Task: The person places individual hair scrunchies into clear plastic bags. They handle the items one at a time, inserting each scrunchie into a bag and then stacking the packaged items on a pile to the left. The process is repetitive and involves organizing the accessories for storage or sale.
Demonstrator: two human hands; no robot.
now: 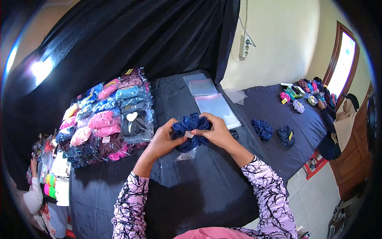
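A navy blue fabric scrunchie (pixel 191 121) is held up in front of me, gripped from both sides. My left hand (pixel 167 139) pinches its left edge between thumb and fingers. On the other side, my right hand (pixel 216 130) grips the right edge, its thumb on a small pale tag (pixel 188 134) at the middle. Below the scrunchie lies a small piece of clear plastic (pixel 187 154) on the black-covered table (pixel 191 185). Just beyond my right hand is a small dark item (pixel 234 134), partly hidden.
Bagged scrunchies (pixel 104 119) are piled at left. Clear plastic bags (pixel 218 109) lie ahead. On the right-hand table sit a blue scrunchie (pixel 262 129) and a dark tagged one (pixel 286 136). One person (pixel 343 125) works at far right, another (pixel 32 194) at far left.
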